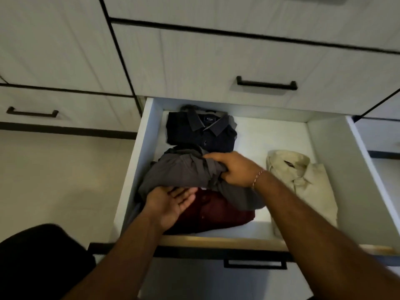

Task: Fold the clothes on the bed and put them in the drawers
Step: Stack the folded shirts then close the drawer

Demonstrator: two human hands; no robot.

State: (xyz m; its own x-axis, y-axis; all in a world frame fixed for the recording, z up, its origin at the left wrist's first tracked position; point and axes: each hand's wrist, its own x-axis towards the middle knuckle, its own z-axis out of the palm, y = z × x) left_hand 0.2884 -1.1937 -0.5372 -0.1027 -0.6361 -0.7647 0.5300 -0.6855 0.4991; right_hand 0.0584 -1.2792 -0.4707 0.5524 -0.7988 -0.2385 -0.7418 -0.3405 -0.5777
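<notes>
An open white drawer (324, 148) holds folded clothes. A dark navy shirt (199, 135) lies at the back left. A cream shirt (307, 185) lies on the right. A maroon shirt (216, 213) sits at the front left, and a grey garment (179, 172) lies partly over it. My right hand (236, 169) grips the grey garment's right edge, thumb beneath the cloth. With straight fingers and palm turned up, my left hand (171, 204) is at the garment's front edge, over the maroon shirt.
Closed white drawers with black handles (266, 83) stand above and to the left (32, 112). The drawer's wooden front rim (216, 242) runs below my arms, with another handle (255, 264) under it. A black shape (39, 260) fills the lower left; beige floor lies beside it.
</notes>
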